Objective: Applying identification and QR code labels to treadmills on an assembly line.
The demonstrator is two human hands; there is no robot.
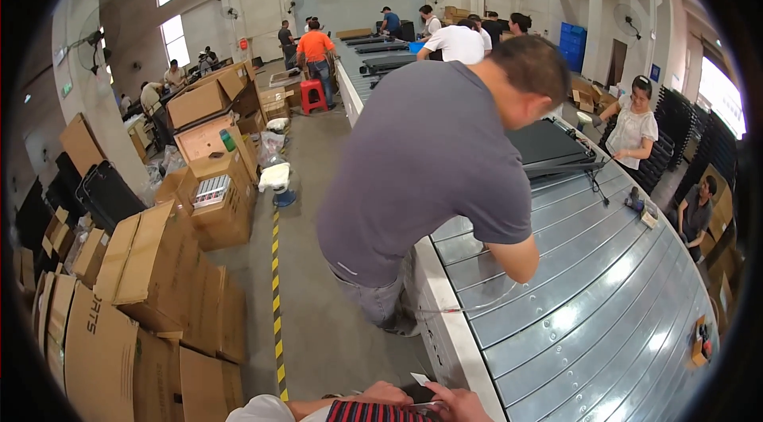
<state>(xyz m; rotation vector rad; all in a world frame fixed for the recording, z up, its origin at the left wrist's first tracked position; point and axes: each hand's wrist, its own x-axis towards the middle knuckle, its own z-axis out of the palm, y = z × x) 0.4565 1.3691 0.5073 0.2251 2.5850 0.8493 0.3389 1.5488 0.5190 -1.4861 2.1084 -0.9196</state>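
At the lower edge, close to my body, my right hand (459, 404) pinches a small white piece of paper or card (419, 379) that sticks up from its fingertips. Just left of it, my left hand (388, 393) is closed with its fingers curled in. What it holds, if anything, is hidden. Red and black striped fabric (373, 412) shows below the hands. Both are beside the near end of a conveyor with metal slats (556, 342) and its white side frame (453, 334).
A co-worker in a grey shirt (429, 160) leans over the conveyor ahead, beside a black treadmill-like deck (544, 144). Cardboard boxes (159, 263) are stacked on the left. Yellow-black tape (276, 287) marks the floor. A power tool (633, 201) and orange box (701, 342) lie on the conveyor's right side.
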